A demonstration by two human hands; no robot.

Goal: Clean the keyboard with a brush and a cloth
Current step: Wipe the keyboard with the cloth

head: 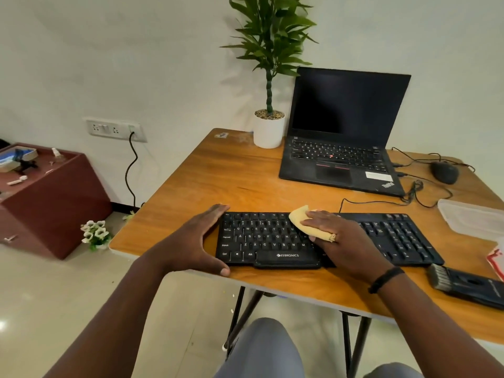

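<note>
A black keyboard [321,240] lies along the near edge of a wooden desk [245,175], at about 6 o'clock on the desktop. The left hand [196,241] braces the keyboard's left end at 9 o'clock, fingers straight and pressed together along the far corner, thumb stretched out along the near edge. The right hand [341,238] lies palm down on the middle of the keyboard, fingers straight, pressing a yellow cloth [302,222] flat onto the keys; the cloth shows beyond the fingertips at about 11 o'clock from the hand and again under the knuckles. A black band circles the right wrist. At 4 o'clock from the keyboard, near the desk's right edge, a black brush [469,285] lies on its side, its bristles pointing towards the keyboard, just apart from it. At 1 o'clock stands an open black laptop [343,132] with a dark screen; a white pot with a green plant [268,129] sits just to its left at 12 o'clock. A black mouse [444,172] rests at 2 o'clock with its cables looping across the desk. A clear plastic lid [471,218] lies at 3 o'clock.
</note>
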